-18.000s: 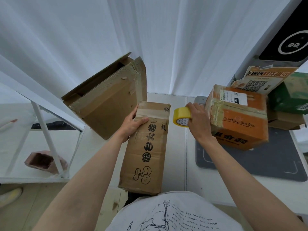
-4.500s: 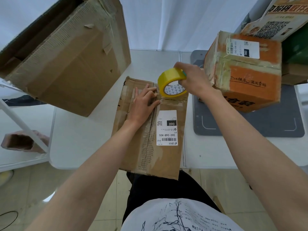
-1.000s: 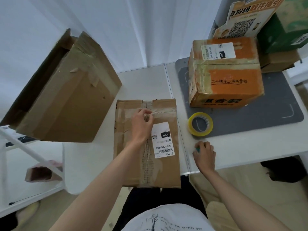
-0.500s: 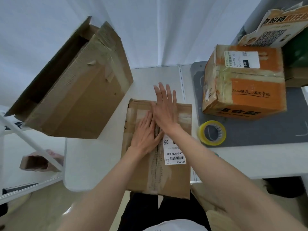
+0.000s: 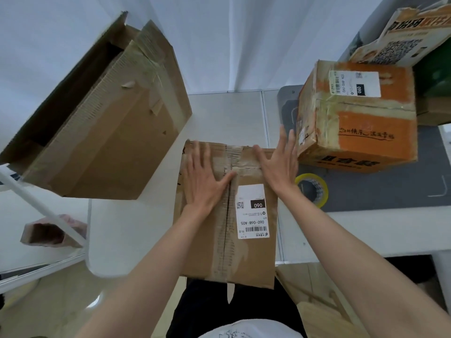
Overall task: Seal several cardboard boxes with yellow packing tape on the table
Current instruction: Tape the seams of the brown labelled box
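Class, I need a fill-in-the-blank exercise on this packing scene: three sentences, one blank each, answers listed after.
1. Both hands, left hand and right hand, lie ____ on the flat box.
2. The tape roll lies on the grey ____, held by neither hand.
3. The flat box carries a white ____ with a barcode.

Answers: flat; mat; label
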Available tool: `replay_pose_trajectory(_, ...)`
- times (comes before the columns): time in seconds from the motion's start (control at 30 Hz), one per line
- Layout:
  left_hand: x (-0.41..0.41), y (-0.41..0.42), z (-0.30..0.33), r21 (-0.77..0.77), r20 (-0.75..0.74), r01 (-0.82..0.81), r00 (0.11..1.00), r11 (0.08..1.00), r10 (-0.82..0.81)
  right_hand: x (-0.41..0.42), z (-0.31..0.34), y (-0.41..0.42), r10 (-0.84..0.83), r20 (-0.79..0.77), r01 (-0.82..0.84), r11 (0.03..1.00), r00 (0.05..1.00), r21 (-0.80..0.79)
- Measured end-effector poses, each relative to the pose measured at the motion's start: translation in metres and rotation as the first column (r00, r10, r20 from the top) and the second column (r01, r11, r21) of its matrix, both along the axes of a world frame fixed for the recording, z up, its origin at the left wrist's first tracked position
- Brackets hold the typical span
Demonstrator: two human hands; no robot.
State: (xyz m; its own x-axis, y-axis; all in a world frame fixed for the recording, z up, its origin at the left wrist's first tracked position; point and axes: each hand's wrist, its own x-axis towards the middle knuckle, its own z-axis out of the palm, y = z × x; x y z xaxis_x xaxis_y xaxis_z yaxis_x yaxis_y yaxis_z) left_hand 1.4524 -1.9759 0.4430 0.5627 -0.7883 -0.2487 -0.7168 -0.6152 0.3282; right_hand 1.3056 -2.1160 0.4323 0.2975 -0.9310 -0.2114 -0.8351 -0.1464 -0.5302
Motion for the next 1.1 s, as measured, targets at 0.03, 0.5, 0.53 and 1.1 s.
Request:
replay_pose_trajectory(0.03,0.005,-0.007,0.0,0.041,0.011,-0.083,0.997,0.996,0.082,0.001,0.003,0.007,-0.035,0.052,0.032,0.997,0.998,0.069)
replay_pose_trajectory(0.5,0.077,0.012,-0.021,-0.044,-0.399,-0.35,0.865,0.936,0.304,-0.004,-0.002,0.003,-0.044,0.182,0.026,0.995,0.982,0.099)
replay_pose_trajectory(0.53,0.075,0.012,-0.02,-0.047,-0.457,-0.369,0.834,0.928,0.308,0.002,0.0,0.002,-0.029,0.118,0.026,0.999,0.993,0.023)
replay_pose_trajectory(1.1,0.071,0.011,-0.019,-0.059,-0.534,-0.401,0.786,0.914,0.31,0.034,-0.008,0.112,0.707,-0.338,-0.783,0.571,0.622,-0.246)
